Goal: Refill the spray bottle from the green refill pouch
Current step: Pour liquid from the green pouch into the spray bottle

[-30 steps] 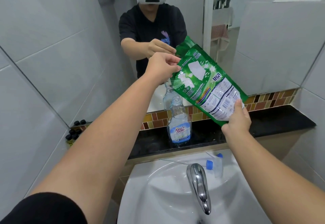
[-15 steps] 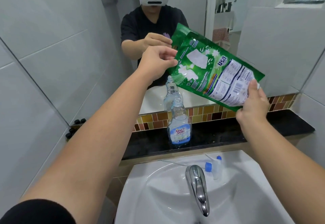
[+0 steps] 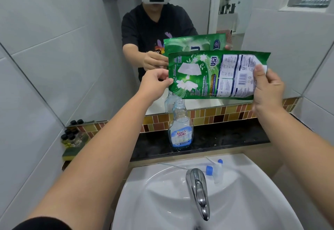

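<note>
The green refill pouch [image 3: 204,78] lies almost level in the air, held by both hands above the ledge. My left hand [image 3: 153,81] pinches its left end, just above and left of the bottle's mouth. My right hand [image 3: 267,88] grips its right, bottom end. Below stands the clear spray bottle [image 3: 180,126], uncapped, upright on the black ledge [image 3: 226,137], with a little blue liquid at its base. Its white and blue spray head [image 3: 215,171] with a thin tube lies on the sink's back rim.
A white sink [image 3: 162,193] with a chrome tap [image 3: 198,193] is below the ledge. Small dark-capped bottles [image 3: 71,135] and a sponge [image 3: 69,153] sit at the ledge's left end. A mirror behind reflects the person and pouch. Tiled walls close in left and right.
My right hand has raised the pouch's bottom end, swinging it from steeply slanted to almost level. My left hand has kept the other end near the bottle's mouth.
</note>
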